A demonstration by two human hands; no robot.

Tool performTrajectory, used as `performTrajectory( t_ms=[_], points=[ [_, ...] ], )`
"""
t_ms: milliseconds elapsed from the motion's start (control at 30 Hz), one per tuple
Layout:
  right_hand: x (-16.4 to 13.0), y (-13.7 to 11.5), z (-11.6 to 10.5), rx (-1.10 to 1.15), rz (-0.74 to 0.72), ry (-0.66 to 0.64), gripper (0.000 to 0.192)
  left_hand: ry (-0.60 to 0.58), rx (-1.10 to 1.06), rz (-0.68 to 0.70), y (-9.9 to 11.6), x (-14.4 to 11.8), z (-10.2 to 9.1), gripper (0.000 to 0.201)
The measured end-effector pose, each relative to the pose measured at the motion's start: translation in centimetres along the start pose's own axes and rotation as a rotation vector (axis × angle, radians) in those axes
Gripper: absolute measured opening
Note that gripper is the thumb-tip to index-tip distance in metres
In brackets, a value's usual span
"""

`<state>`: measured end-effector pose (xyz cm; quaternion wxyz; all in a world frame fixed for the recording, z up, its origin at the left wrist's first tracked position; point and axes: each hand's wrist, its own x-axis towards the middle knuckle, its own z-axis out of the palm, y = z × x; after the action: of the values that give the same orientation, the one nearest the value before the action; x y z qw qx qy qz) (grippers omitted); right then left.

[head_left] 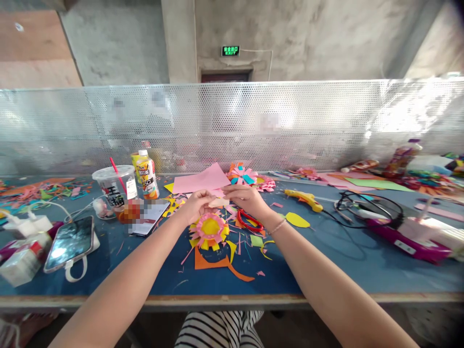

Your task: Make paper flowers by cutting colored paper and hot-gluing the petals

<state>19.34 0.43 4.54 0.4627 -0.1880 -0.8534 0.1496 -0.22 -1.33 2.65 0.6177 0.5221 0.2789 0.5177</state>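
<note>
My left hand (197,205) pinches one end of a small pale piece of paper (218,202) between thumb and fingers. The fingers of my right hand (247,197) are closed on its other end, bent over it from above. Just below the hands a pink and yellow paper flower (210,228) lies on the table, with a yellow round centre. Red-handled scissors (250,221) rest beneath my right wrist. Behind both hands lies a pink sheet (201,179), and another paper flower (242,175) with blue and pink strips stands beside it.
A yellow glue gun (303,199) and a yellow paper petal (297,220) lie to the right, near a purple power strip (409,241). Leftward are a plastic cup (115,186), a bottle (148,176) and a phone (70,244). A perforated metal screen (308,125) borders the table's back.
</note>
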Motion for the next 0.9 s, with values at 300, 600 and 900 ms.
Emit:
performTrajectory(
  t_ms=[300, 600, 900],
  points=[
    [0.1, 0.8, 2.4, 0.350, 0.394, 0.234, 0.022, 0.164, 0.204, 0.183, -0.4, 0.4, -0.3, 0.030],
    [0.1, 0.5, 3.5, 0.428, 0.485, 0.196, 0.020, 0.196, 0.400, 0.283, -1.4, 0.8, -0.4, 0.024],
    [0.2, 0.4, 3.4, 0.416, 0.547, 0.201, 0.021, 0.187, 0.593, 0.315, -1.4, 0.7, -0.4, 0.016]
  ],
)
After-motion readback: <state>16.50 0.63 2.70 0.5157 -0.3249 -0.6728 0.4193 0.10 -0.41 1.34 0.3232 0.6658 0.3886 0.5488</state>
